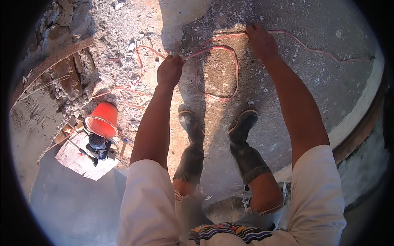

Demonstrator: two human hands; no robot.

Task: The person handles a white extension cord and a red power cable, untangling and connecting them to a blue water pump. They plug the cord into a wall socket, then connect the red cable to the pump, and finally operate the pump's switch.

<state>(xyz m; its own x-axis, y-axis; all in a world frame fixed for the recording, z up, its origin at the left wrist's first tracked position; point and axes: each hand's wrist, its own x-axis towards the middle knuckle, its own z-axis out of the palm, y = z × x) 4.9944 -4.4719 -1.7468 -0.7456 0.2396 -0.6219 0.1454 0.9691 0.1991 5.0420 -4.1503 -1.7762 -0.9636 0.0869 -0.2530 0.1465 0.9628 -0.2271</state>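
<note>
A long pinkish-red cord (237, 73) runs across the rough concrete and bends into a rounded loop ahead of my boots. My left hand (169, 70) is closed on the cord left of the loop. Farther right and a little farther off, my right hand (262, 44) grips the cord too, with its fingers bent around it. Between my hands the cord curves in strands. Beyond my right hand one end trails toward the slab's right edge, while loose coils lie left of my left hand. The fingertips of both hands are partly hidden.
An orange-red bucket (102, 120) lies tipped at the left, next to a dark blue power tool (97, 143) on a pale board (67, 158). Broken rubble and a rusty curved metal strip (69, 51) line the upper left. My dark rubber boots (243, 129) stand on the concrete.
</note>
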